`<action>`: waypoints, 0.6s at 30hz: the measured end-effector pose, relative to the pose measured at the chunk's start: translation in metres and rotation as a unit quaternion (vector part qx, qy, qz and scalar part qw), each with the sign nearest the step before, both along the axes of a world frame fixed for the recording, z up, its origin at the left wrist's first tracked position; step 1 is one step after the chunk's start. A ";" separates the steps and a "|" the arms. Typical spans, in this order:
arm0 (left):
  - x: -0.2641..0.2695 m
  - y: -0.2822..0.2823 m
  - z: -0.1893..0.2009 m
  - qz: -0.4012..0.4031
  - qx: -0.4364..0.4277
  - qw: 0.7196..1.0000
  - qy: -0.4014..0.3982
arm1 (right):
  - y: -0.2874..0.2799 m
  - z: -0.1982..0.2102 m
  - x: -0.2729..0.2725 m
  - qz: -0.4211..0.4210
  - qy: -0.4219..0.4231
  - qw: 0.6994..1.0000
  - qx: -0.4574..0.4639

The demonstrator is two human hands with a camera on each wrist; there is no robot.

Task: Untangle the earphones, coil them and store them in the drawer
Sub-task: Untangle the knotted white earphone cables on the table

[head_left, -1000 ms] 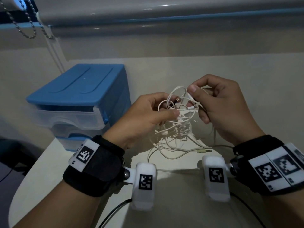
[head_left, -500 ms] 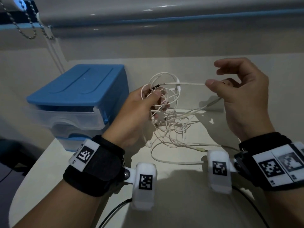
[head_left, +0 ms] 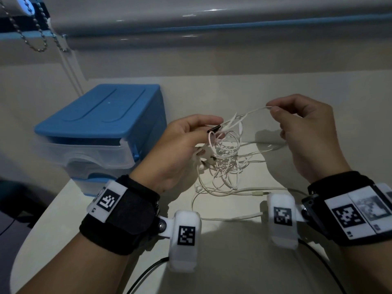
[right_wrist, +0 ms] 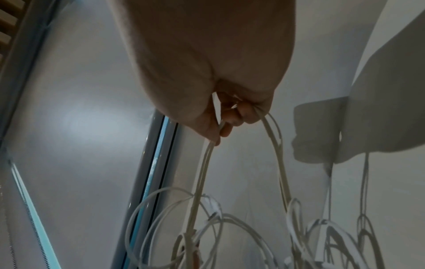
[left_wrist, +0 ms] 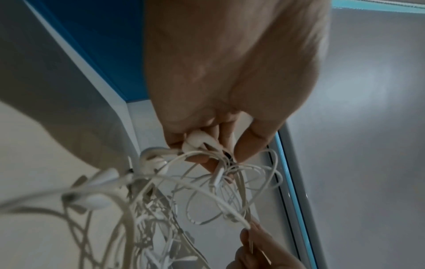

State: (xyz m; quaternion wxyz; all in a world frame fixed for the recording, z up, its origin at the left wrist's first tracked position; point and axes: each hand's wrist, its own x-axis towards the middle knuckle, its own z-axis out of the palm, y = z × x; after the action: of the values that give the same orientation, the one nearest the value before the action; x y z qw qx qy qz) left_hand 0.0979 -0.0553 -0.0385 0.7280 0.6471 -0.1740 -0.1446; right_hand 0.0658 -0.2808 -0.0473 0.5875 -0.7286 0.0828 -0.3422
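Observation:
A knot of white earphones (head_left: 226,158) hangs between both hands above the white table (head_left: 233,262), its lower loops and a jack plug (head_left: 259,193) lying on the top. My left hand (head_left: 186,145) grips the left side of the knot; the left wrist view shows its fingers (left_wrist: 253,138) curled round earbuds (left_wrist: 195,140) and cords. My right hand (head_left: 303,128) pinches a cord strand (head_left: 254,111) between thumb and forefinger and holds it up to the right; the right wrist view shows cords (right_wrist: 202,172) running down from the fingers (right_wrist: 230,118).
A small blue drawer unit (head_left: 101,128) with translucent drawers (head_left: 84,155) stands left of my left hand, against the wall. A bead chain (head_left: 36,39) and blind cords hang at the far left. The table's curved edge (head_left: 42,219) runs at the lower left.
My right hand took a strand from the knot, pulled it out to the right, then came back in a little and lower. My left hand stays on the knot, now with its thumb stretched out.

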 end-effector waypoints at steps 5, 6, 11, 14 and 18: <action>0.000 0.002 -0.002 0.013 0.056 0.997 -0.042 | 0.005 0.001 -0.004 0.058 0.041 0.996 -0.052; 0.001 0.002 -0.003 0.020 0.063 0.997 -0.049 | 0.007 0.001 -0.005 0.069 0.042 0.995 -0.059; 0.001 0.002 -0.003 0.030 0.072 0.994 -0.073 | 0.010 0.003 -0.008 0.150 0.108 0.979 -0.087; 0.001 0.002 -0.004 0.035 0.078 0.993 -0.082 | 0.015 0.005 -0.011 0.212 0.136 0.963 -0.096; -0.002 -0.001 -0.003 0.017 0.069 0.995 -0.069 | 0.023 0.006 -0.014 0.246 0.119 0.955 -0.118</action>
State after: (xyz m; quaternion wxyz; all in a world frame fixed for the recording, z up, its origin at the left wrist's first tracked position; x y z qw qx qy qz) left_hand 0.0958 -0.0559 -0.0417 0.6704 0.7071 -0.2019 -0.0990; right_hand 0.0513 -0.2577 -0.0416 0.5492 -0.8261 -0.0707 -0.1046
